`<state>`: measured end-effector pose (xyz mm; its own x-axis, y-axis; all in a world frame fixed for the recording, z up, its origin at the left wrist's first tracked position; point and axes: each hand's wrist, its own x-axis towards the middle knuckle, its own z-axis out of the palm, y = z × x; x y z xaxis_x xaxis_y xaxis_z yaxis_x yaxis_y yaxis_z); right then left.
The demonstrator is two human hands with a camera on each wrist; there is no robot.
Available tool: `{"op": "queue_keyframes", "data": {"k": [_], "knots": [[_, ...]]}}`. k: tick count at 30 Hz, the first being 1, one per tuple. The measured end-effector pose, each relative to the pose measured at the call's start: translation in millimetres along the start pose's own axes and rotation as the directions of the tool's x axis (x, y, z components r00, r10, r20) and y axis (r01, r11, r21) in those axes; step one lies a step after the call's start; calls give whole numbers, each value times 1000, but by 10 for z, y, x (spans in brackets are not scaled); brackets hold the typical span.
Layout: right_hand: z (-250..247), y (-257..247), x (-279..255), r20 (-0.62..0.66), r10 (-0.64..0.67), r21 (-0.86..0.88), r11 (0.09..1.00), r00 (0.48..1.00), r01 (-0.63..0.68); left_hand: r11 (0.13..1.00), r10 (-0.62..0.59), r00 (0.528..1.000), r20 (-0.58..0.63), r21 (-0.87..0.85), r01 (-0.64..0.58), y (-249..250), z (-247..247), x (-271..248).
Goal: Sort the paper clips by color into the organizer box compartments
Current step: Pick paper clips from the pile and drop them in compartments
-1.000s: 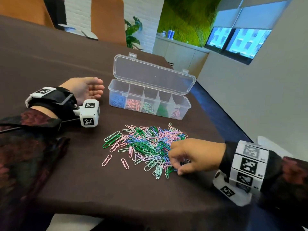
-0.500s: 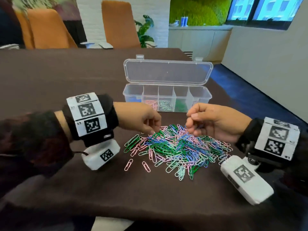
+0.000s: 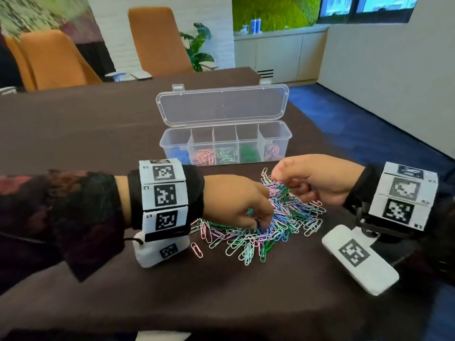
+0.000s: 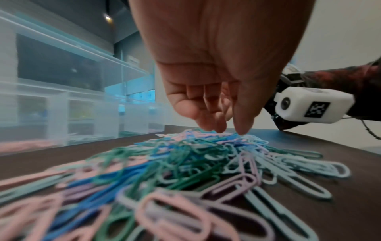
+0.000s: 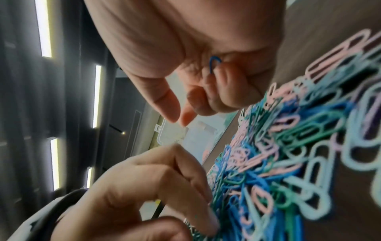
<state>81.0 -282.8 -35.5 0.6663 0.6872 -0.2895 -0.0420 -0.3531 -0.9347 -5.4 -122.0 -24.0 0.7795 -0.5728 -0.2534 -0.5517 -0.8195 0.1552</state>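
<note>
Two orange chairs (image 3: 157, 40) stand at the upper left of the head view, behind a dark brown table (image 3: 73, 124). A green plant (image 3: 199, 49) sits upper centre, white cabinets (image 3: 278, 57) upper right, blue carpet (image 3: 357, 134) at right.

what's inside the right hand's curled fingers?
In the right wrist view, a blue paper clip pokes out between the curled fingers of the right hand. Only its looped end shows; whether more clips are tucked in is hidden.
</note>
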Motion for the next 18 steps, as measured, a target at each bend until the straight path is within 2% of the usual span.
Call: {"op": "queue_keyframes", "data": {"k": [3,5,11,18], "knots": [[-107,55,-81,4,-6,-67,998,1000,6,997,-48,993,104,56,43,47,38,178],[-180,101,-135,9,3,-102,995,1000,-3,995,-79,990,112,75,71,38,38,248],[-344,195,-256,23,11,-109,994,1000,-8,997,-75,983,167,14,73,46,-7,276],[-374,239,-309,38,6,-91,996,999,-2,982,-116,958,263,174,71,98,-50,346]]}}
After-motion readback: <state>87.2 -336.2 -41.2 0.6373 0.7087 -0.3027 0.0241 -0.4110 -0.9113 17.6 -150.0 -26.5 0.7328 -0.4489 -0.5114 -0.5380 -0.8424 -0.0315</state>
